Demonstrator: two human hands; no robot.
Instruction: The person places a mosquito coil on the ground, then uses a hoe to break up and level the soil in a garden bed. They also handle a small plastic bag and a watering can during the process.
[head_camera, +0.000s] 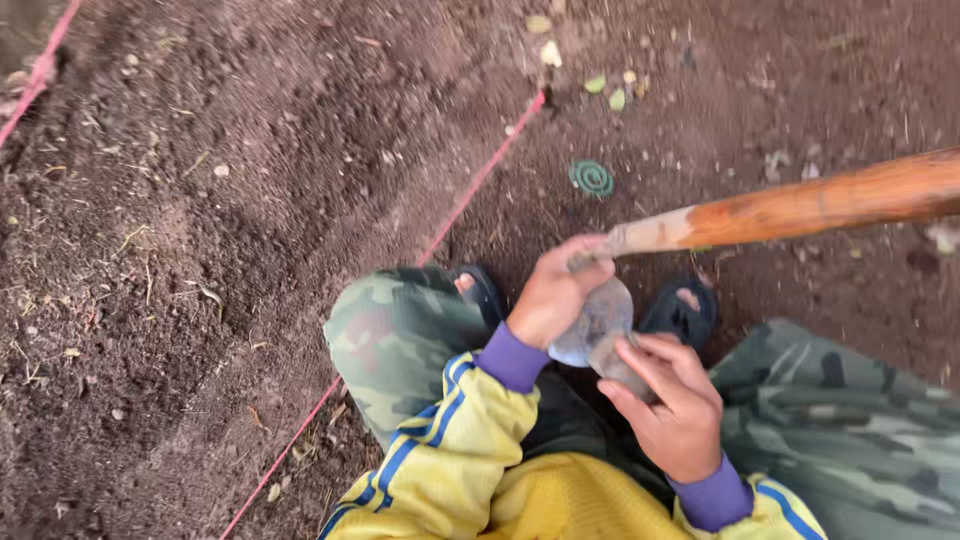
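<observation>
Right hand pinches clear plastic bag at knees; left hand grips bag top and wooden handle. Bag unopened. Beyond bag: sandals, pink string across tilled soil, green coil.

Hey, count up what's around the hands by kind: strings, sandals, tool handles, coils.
Red strings: 2
Dark sandals: 2
Wooden tool handle: 1
Green spiral coil: 1
Total: 6
</observation>
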